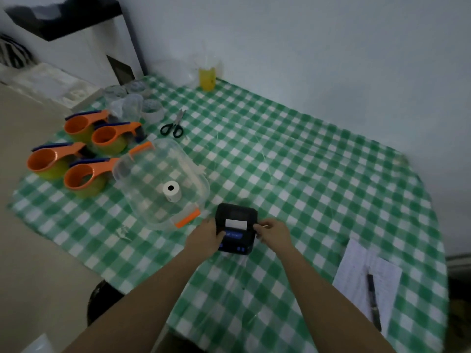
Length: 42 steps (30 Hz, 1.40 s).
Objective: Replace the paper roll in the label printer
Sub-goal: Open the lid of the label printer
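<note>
Checked tabletop [305,174]: label printer [236,228] gripped by left hand [207,234] and right hand [274,231], lid closed; spare paper roll [172,191] untouched in clear container [142,171].

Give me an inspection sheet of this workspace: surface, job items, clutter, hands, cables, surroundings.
Surface: table covered with a green and white checked cloth.
Job's things: black label printer near the front edge, white paper showing at its top; spare white paper roll at the clear lidded container with orange clips, whether inside or on top is unclear.
Clutter: four orange tape dispensers, scissors, clear cups, a cup of yellow liquid, a paper sheet with a pen on it.
Hands: left hand grips the printer's left side; right hand is at its right side.
Cables: nothing seen.
Surroundings: pale wall behind, white cabinet at far left.
</note>
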Each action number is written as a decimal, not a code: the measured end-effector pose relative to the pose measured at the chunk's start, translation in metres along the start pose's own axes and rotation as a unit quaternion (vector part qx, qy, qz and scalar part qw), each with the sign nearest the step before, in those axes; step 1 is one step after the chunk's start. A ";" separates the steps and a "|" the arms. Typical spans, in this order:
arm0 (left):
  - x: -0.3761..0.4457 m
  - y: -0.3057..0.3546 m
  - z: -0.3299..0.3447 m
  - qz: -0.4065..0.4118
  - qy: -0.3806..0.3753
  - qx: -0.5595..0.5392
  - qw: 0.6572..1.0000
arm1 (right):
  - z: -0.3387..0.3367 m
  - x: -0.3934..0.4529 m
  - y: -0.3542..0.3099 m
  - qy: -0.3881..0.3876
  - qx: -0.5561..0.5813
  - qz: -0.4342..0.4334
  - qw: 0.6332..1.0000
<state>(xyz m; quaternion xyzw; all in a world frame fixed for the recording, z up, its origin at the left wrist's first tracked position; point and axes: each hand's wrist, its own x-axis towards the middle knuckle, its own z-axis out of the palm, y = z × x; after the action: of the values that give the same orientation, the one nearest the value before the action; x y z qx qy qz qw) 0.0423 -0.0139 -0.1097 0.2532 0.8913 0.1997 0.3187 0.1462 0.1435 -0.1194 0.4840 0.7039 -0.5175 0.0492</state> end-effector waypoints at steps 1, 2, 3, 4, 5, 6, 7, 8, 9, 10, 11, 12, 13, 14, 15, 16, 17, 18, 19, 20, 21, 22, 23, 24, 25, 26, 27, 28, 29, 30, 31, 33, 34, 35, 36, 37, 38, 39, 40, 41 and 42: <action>0.001 0.000 0.000 -0.006 -0.001 -0.009 1.000 | -0.003 0.002 -0.002 -0.014 0.019 0.012 1.000; 0.001 0.001 -0.001 -0.008 0.000 -0.020 1.000 | -0.006 0.003 -0.004 -0.029 0.029 0.024 0.999; 0.001 0.002 -0.002 -0.009 0.003 -0.035 0.999 | -0.009 0.005 -0.007 -0.043 0.037 0.034 0.998; 0.002 0.003 -0.003 -0.013 0.004 -0.053 0.999 | -0.011 0.007 -0.010 -0.051 0.040 0.048 0.997; 0.002 0.004 -0.003 -0.019 0.007 -0.072 0.997 | -0.012 0.008 -0.013 -0.056 0.045 0.067 0.995; 0.003 0.004 -0.004 -0.027 0.011 -0.090 0.996 | -0.013 0.009 -0.016 -0.059 0.047 0.089 0.993; 0.004 0.004 -0.003 -0.034 0.016 -0.107 0.994 | -0.015 0.011 -0.019 -0.064 0.043 0.106 0.991; 0.004 0.003 -0.003 -0.041 0.019 -0.124 0.991 | -0.016 0.012 -0.022 -0.071 0.028 0.119 0.990; 0.005 0.002 -0.002 -0.046 0.021 -0.140 0.989 | -0.018 0.014 -0.025 -0.081 0.004 0.127 0.989; 0.004 0.002 -0.002 -0.048 0.022 -0.154 0.987 | -0.019 0.015 -0.028 -0.092 -0.024 0.132 0.987; 0.004 0.000 -0.002 -0.049 0.021 -0.166 0.985 | -0.019 0.017 -0.031 -0.098 -0.050 0.134 0.985; 0.004 -0.001 -0.001 -0.049 0.020 -0.172 0.984 | -0.019 0.019 -0.034 -0.102 -0.076 0.134 0.983; 0.004 -0.001 -0.001 -0.050 0.020 -0.176 0.983 | -0.018 0.021 -0.036 -0.102 -0.098 0.132 0.981; 0.004 -0.001 -0.001 -0.050 0.022 -0.177 0.983 | -0.017 0.022 -0.039 -0.100 -0.112 0.131 0.980; 0.004 -0.002 -0.001 -0.051 0.023 -0.179 0.982 | -0.017 0.023 -0.040 -0.097 -0.122 0.130 0.979; 0.004 -0.002 0.000 -0.051 0.024 -0.179 0.982 | -0.016 0.024 -0.041 -0.096 -0.127 0.129 0.979; 0.005 -0.002 0.001 -0.051 0.027 -0.177 0.983 | -0.015 0.024 -0.042 -0.094 -0.131 0.129 0.979; 0.005 -0.003 0.001 -0.051 0.029 -0.171 0.984 | -0.015 0.024 -0.043 -0.093 -0.133 0.131 0.978; 0.005 -0.003 0.002 -0.052 0.031 -0.165 0.984 | -0.015 0.025 -0.043 -0.091 -0.134 0.132 0.978; 0.005 -0.003 0.002 -0.054 0.032 -0.160 0.985 | -0.015 0.025 -0.043 -0.091 -0.136 0.133 0.978; 0.005 -0.003 0.002 -0.055 0.032 -0.158 0.985 | -0.015 0.026 -0.043 -0.091 -0.140 0.134 0.977; 0.006 -0.004 0.003 -0.055 0.033 -0.157 0.985 | -0.016 0.027 -0.043 -0.092 -0.145 0.134 0.976; 0.006 -0.004 0.003 -0.055 0.032 -0.157 0.986 | -0.016 0.028 -0.043 -0.096 -0.148 0.133 0.975; 0.007 -0.004 0.003 -0.055 0.032 -0.156 0.986 | -0.016 0.029 -0.043 -0.100 -0.150 0.133 0.975; 0.007 -0.005 0.002 -0.057 0.031 -0.156 0.986 | -0.016 0.030 -0.043 -0.104 -0.150 0.134 0.974; 0.007 -0.006 0.001 -0.059 0.031 -0.157 0.985 | -0.016 0.030 -0.043 -0.107 -0.148 0.136 0.974; 0.007 -0.007 0.001 -0.060 0.033 -0.161 0.985 | -0.016 0.030 -0.043 -0.112 -0.147 0.139 0.973; 0.007 -0.008 0.001 -0.061 0.035 -0.164 0.984 | -0.017 0.030 -0.043 -0.118 -0.144 0.144 0.972; 0.007 -0.008 0.001 -0.060 0.035 -0.166 0.984 | -0.018 0.029 -0.044 -0.128 -0.139 0.149 0.971; 0.006 -0.008 0.001 -0.059 0.034 -0.167 0.984 | -0.019 0.028 -0.044 -0.137 -0.134 0.155 0.969; 0.006 -0.008 0.001 -0.059 0.034 -0.169 0.983 | -0.020 0.027 -0.044 -0.144 -0.128 0.156 0.969; 0.005 -0.007 0.001 -0.058 0.032 -0.170 0.983 | -0.022 0.026 -0.040 -0.146 -0.116 0.140 0.972; 0.004 -0.007 0.001 -0.056 0.031 -0.172 0.983 | -0.022 0.025 -0.037 -0.141 -0.106 0.124 0.977; 0.003 -0.006 0.001 -0.054 0.031 -0.175 0.983 | -0.021 0.023 -0.033 -0.132 -0.098 0.100 0.981; 0.002 -0.005 0.000 -0.053 0.030 -0.173 0.983 | -0.020 0.021 -0.026 -0.117 -0.105 0.066 0.985; 0.002 -0.005 0.000 -0.052 0.029 -0.171 0.983 | -0.019 0.017 -0.019 -0.091 -0.127 0.025 0.988; 0.001 -0.005 0.000 -0.051 0.027 -0.169 0.984 | -0.016 0.011 -0.012 -0.055 -0.151 -0.015 0.987; 0.001 -0.005 -0.001 -0.051 0.026 -0.168 0.984 | -0.013 0.005 -0.006 -0.016 -0.165 -0.047 0.985; 0.001 -0.005 -0.001 -0.052 0.025 -0.167 0.984 | -0.009 -0.001 -0.002 0.018 -0.164 -0.074 0.984; 0.001 -0.005 -0.002 -0.055 0.025 -0.164 0.985 | -0.005 -0.006 0.002 0.046 -0.158 -0.102 0.981; 0.001 -0.004 -0.002 -0.057 0.024 -0.161 0.985 | 0.000 -0.009 0.003 0.068 -0.156 -0.134 0.976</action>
<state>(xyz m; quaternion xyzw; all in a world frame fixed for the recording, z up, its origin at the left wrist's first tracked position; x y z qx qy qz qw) 0.0390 -0.0172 -0.1106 0.1422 0.8680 0.3277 0.3449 0.1529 0.1377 -0.1164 0.4053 0.8365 -0.3688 0.0062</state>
